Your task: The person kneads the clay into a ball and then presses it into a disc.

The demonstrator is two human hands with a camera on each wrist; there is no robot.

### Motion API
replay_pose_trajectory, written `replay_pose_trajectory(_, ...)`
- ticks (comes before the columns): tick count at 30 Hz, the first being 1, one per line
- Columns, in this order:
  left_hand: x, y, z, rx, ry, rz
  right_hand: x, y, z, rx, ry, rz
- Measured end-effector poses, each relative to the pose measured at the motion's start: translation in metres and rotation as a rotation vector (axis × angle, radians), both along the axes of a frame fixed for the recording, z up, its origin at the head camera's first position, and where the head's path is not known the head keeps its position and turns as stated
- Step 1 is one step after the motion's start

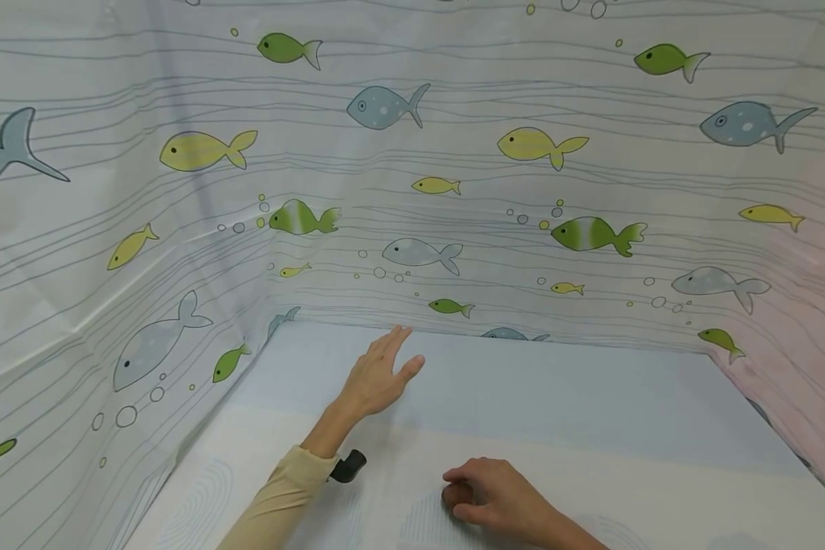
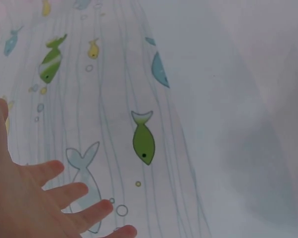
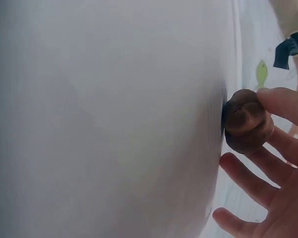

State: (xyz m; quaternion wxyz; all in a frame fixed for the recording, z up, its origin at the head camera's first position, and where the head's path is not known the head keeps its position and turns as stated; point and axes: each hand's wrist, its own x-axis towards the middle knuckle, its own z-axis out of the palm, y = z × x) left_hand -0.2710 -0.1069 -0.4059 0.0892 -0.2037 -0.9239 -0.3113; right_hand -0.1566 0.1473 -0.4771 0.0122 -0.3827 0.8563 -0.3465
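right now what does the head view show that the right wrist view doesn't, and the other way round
Only the head view shows yellow fish and spotted blue fish printed on the backdrop. Only the right wrist view makes out grooves in the brown object. Both show the right hand holding that object, the cream sleeve, the black wrist-worn device and at least one green fish.

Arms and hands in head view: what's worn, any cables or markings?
Left hand: bare, below a pale beige, creased sleeve with a small black device at its end. Right hand: bare, no sleeve visible. No gloves, cables or markings visible.
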Motion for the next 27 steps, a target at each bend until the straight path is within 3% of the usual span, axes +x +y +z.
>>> replay_pose_trajectory(5, 0.000, 0.001, 0.000, 0.016, 0.006, -0.006, 0.000, 0.002, 0.004, -0.037, -0.035, -0.036)
replay_pose_trajectory(11, -0.001, 0.004, 0.000, 0.028, -0.014, -0.011, -0.004, 0.010, 0.014, -0.076, -0.102, -0.178)
replay_pose_trajectory(27, 0.001, 0.019, -0.002, 0.132, -0.037, -0.088, -0.032, 0.041, 0.046, -0.319, -0.020, -0.475)
